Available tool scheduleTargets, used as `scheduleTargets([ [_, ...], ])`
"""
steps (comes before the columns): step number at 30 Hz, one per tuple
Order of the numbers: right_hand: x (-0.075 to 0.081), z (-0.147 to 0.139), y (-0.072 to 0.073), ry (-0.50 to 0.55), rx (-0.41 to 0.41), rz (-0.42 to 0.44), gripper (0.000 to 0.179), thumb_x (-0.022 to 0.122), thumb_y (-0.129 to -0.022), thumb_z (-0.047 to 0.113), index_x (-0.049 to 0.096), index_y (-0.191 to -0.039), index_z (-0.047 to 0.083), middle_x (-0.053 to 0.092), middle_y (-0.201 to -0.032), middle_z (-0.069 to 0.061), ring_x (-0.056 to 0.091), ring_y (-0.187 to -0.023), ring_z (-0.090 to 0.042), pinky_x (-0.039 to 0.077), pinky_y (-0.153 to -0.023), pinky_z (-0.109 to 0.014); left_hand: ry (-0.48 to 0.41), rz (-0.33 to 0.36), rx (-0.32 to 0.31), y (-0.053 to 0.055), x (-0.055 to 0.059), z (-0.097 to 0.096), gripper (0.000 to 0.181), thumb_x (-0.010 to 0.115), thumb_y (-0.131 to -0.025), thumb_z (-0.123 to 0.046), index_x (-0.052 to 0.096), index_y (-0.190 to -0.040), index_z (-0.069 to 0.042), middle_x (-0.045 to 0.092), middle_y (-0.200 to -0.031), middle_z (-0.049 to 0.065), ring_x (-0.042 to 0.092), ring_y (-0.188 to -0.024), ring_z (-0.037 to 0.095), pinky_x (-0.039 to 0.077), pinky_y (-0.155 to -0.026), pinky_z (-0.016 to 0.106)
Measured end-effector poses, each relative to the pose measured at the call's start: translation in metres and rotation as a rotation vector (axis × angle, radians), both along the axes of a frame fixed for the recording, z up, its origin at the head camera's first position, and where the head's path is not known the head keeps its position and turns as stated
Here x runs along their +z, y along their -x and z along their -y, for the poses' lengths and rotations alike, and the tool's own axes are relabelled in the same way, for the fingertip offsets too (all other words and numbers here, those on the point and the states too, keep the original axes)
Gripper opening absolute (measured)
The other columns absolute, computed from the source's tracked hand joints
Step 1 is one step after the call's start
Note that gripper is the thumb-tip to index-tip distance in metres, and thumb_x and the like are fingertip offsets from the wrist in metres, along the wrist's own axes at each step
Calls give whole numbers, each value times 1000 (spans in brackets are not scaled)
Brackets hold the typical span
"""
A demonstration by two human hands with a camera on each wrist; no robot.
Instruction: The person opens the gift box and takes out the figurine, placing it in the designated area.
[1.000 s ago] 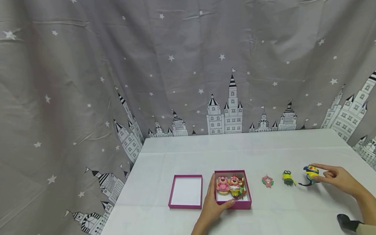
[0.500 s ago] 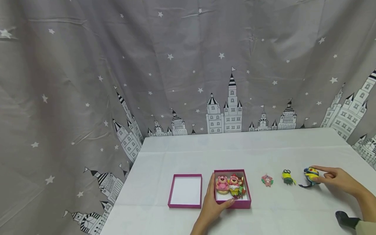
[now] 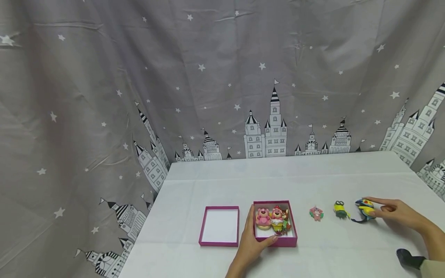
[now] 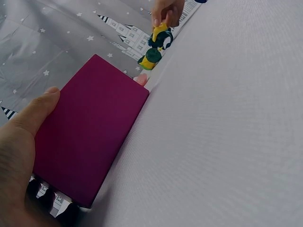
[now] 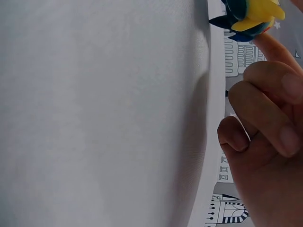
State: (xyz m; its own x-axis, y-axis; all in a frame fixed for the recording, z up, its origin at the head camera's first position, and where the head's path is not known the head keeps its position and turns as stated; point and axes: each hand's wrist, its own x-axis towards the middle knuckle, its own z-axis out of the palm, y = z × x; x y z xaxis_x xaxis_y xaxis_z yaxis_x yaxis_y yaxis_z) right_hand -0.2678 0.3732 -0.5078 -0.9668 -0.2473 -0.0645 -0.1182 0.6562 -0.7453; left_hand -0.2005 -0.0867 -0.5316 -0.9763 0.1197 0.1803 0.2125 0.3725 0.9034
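My left hand (image 3: 251, 244) grips a magenta box (image 3: 283, 243) with its thumb along the front wall and fingers at the left side. Inside the box lie a pink bear figurine (image 3: 263, 219), a bear figurine in a red hat (image 3: 277, 221) and a small brown-and-green figurine (image 3: 286, 222). To the right, my right hand (image 3: 403, 216) pinches a yellow-and-blue toy figurine (image 3: 365, 210) with a dark tail between thumb and index finger, at the tabletop. The right wrist view shows the other fingers curled and only part of this figurine (image 5: 253, 14).
A yellow-and-green goggled figurine (image 3: 340, 209) lies just left of the right hand's toy. Further left is a flat pink figurine (image 3: 316, 213). A shallow magenta-rimmed lid (image 3: 219, 226) with white inside lies left of the box. A grey patterned curtain (image 3: 222, 77) hangs behind the white table.
The right hand has lowered the yellow-and-blue figurine slightly, then shifted it a little left, tilting it. The left hand and the box stay in place.
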Motion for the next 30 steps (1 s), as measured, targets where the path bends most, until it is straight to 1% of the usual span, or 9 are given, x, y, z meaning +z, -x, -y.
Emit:
scheduleTargets([
  [2, 0, 0, 0, 9, 10, 6, 44, 59, -91, 27, 49, -133, 35, 34, -57, 6, 32, -51, -7, 24, -46, -28, 3, -3, 0, 0, 0, 0, 110, 78, -69, -43, 9, -149, -15, 17, -152, 6, 23, -135, 32, 22, -105, 55],
  [4, 0, 0, 0, 16, 8, 18, 45, 59, -90, 27, 48, -130, 44, 35, -57, 6, 33, -51, -7, 25, -46, -28, 6, -6, -1, 0, -1, 0, 110, 78, -69, -43, 9, -149, -15, 17, -152, 6, 23, -134, 32, 22, -105, 55],
  [7, -2, -1, -1, 28, 12, 29, 47, 60, -89, 25, 45, -119, 58, 36, -57, 6, 33, -51, -7, 25, -45, -27, 7, -6, -2, 0, -1, 1, 110, 78, -69, -43, 9, -149, -15, 17, -152, 6, 24, -134, 32, 22, -105, 55],
  [10, -4, -2, -1, 41, 24, 26, 51, 61, -88, 22, 43, -114, 63, 36, -56, 6, 33, -51, -7, 26, -44, -27, 7, -6, -2, 0, -1, 1, 110, 78, -69, -43, 9, -149, -15, 17, -152, 7, 24, -134, 32, 22, -105, 55],
  [14, -6, -4, -1, 46, 40, 23, 53, 60, -88, 21, 43, -114, 64, 37, -56, 7, 35, -50, -8, 27, -44, -27, 14, -1, 3, 0, -2, 0, 109, 78, -69, -44, 9, -149, -16, 17, -152, 6, 24, -134, 32, 23, -105, 55],
  [18, -5, -7, 0, 59, 77, 37, 55, 58, -89, 19, 42, -117, 63, 43, -55, 5, 39, -49, -11, 30, -43, -27, 16, 6, 6, 0, -2, 0, 110, 78, -69, -45, 9, -150, -17, 17, -152, 6, 24, -134, 33, 23, -105, 56],
  [21, -4, -8, 1, 70, 110, 63, 58, 56, -90, 17, 39, -115, 67, 47, -56, 2, 41, -48, -13, 32, -42, -28, 13, 7, 5, 0, -2, 0, 110, 78, -69, -45, 9, -150, -17, 17, -152, 6, 24, -134, 33, 23, -105, 56],
  [27, -3, -9, 2, 66, 126, 117, 58, 54, -89, 19, 37, -109, 71, 50, -60, 1, 42, -51, -12, 33, -43, -28, 9, -1, 0, 0, -2, 0, 109, 78, -69, -44, 9, -149, -16, 16, -153, 5, 24, -134, 32, 22, -105, 55],
  [30, -3, -11, 4, 90, 156, 112, 60, 52, -90, 15, 37, -115, 68, 51, -60, -1, 42, -50, -14, 33, -43, -28, 6, -6, -2, 1, -2, 0, 109, 78, -69, -43, 9, -149, -16, 16, -153, 5, 23, -135, 32, 22, -106, 54],
])
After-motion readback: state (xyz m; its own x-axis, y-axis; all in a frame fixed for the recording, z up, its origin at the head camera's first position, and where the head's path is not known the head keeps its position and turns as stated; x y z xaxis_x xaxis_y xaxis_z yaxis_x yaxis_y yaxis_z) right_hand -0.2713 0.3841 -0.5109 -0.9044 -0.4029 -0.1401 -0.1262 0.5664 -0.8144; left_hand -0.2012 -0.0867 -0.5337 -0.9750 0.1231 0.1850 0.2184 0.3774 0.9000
